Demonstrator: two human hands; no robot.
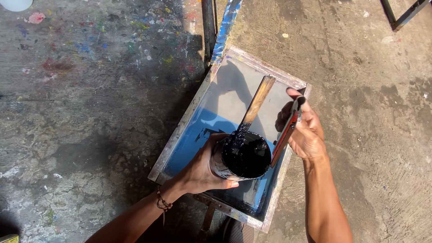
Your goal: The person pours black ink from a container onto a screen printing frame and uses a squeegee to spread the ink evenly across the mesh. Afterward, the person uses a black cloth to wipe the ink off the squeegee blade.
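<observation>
Paint-spattered concrete floor [81, 99] lies under a framed printing screen [189, 112], its mesh partly blue. From the head view, your left hand [200, 168] clasps a tilted tub of black ink [243, 155] over the screen, your right hand [306, 130] grasps a red-edged scraper [283, 135], and a wooden stick [257, 100] rests there. No black ink shows on the mesh yet, so inking seems barely begun.
</observation>
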